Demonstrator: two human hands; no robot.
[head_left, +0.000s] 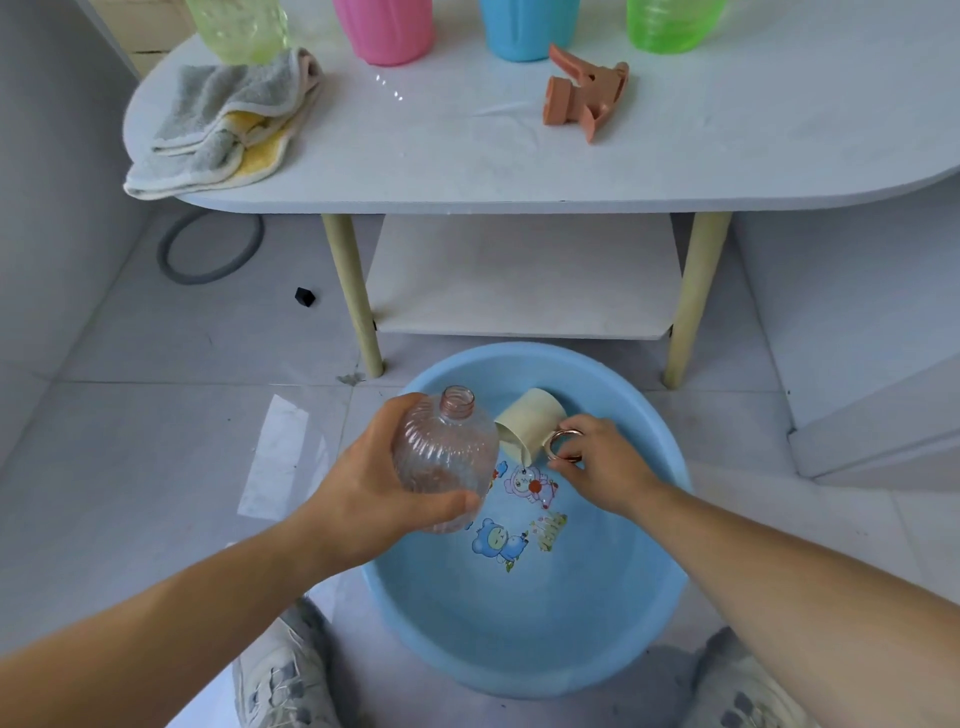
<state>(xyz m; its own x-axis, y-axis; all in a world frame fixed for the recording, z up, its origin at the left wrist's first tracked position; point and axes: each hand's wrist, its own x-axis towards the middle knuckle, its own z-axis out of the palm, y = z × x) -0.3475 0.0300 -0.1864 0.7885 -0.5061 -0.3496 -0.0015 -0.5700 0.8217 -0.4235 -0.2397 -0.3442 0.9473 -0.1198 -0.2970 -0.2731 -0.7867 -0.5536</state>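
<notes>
My left hand (374, 478) grips a clear ribbed plastic bottle (447, 457) with a pinkish open neck, held over the left rim of a blue basin (519, 623). My right hand (602, 467) pinches the metal ring handle of a cream cup (524, 421), which is tipped on its side toward the bottle, and a thin stream of water falls from its lip into the basin. Cartoon pictures show on the basin's bottom through shallow water.
A white table (519, 166) stands behind the basin with a lower shelf. On it lie folded grey and yellow cloths (223, 124), an orange spray trigger head (587, 96), and green, pink and blue bottles along the far edge. A grey hose ring (208, 249) lies on the floor.
</notes>
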